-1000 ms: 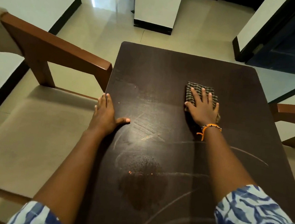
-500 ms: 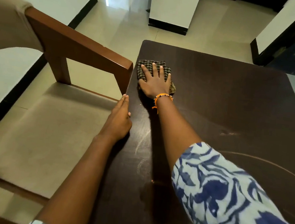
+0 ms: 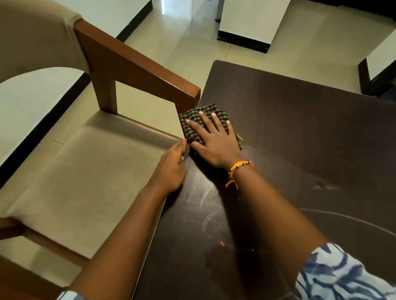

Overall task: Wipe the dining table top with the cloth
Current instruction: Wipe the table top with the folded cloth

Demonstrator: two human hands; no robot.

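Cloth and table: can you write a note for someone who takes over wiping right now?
Right hand: fingers flat, pressing the checked cloth at the table's left edge, beside the chair arm.
Left hand: rests open on that edge, just nearer.
Done: cannot tell which parts are clean.
Left: smears, crumbs and a dull patch on the near part.

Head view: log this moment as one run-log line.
step: wiping | right hand: flat on cloth at table left edge | left hand: on table edge | smears near front: unwiped
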